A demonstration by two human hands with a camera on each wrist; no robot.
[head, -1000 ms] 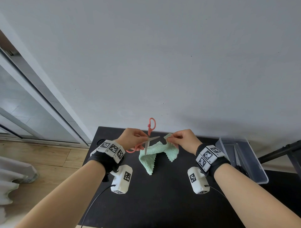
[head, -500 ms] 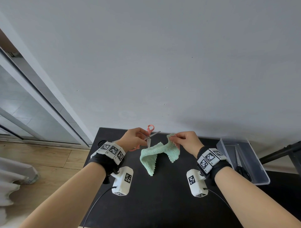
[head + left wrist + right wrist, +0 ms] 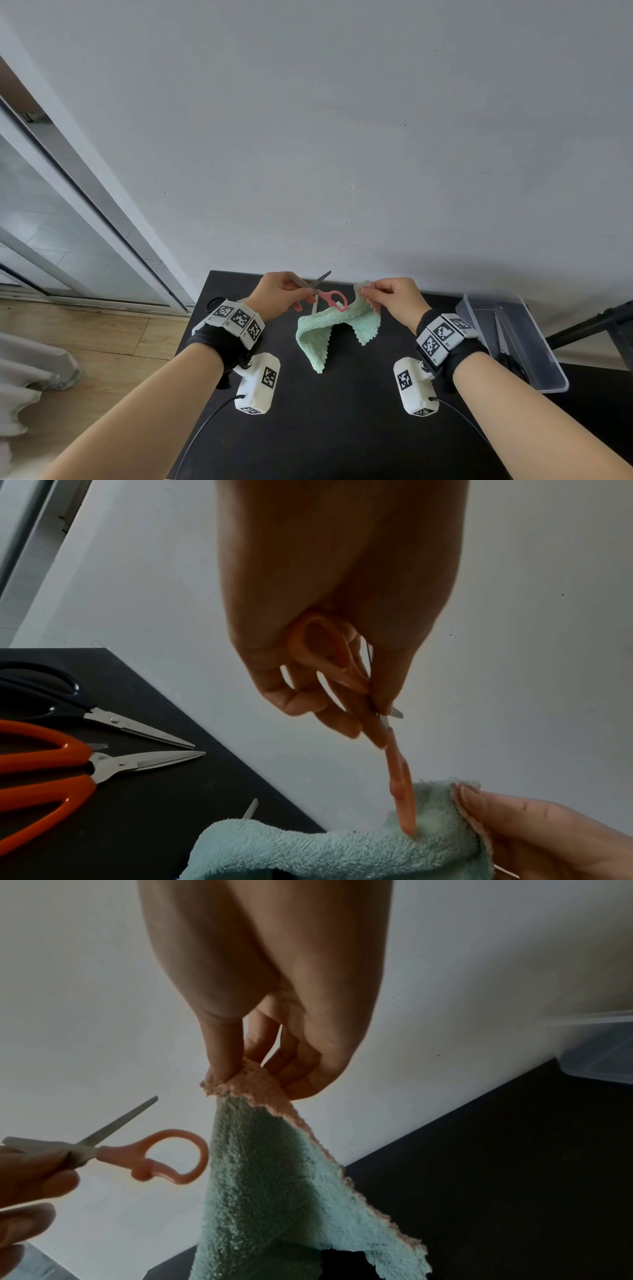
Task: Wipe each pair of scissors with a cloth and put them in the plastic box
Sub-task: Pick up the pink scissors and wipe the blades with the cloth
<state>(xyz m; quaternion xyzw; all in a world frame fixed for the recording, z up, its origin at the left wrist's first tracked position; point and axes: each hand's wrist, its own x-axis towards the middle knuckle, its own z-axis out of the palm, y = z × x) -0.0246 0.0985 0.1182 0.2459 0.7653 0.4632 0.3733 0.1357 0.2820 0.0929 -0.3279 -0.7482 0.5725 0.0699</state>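
My left hand [image 3: 301, 294] pinches the small pink-handled scissors [image 3: 325, 294] by one blade. They are spread open, the free blade pointing up and right. One pink loop [image 3: 171, 1156] hangs against the mint-green cloth [image 3: 335, 325]. My right hand [image 3: 368, 291] pinches the cloth's upper corner [image 3: 240, 1081] and holds it above the black table [image 3: 342, 428], with the rest drooping down. In the left wrist view the second pink loop [image 3: 322, 653] sits inside my left hand [image 3: 342, 715]. The clear plastic box [image 3: 548, 370] stands at the right with dark-handled scissors [image 3: 501, 342] inside.
Black-handled scissors [image 3: 103, 715] and orange-handled scissors [image 3: 51, 767] lie side by side on the table's far left, blades pointing right. A metal blade tip [image 3: 251, 808] shows behind the cloth. A grey wall rises right behind the table; the box [image 3: 599, 1053] sits against it.
My left hand has turned the pink scissors over: the loop that stood up a second ago now points right and down onto the cloth, and a blade points up. My right hand barely moved.
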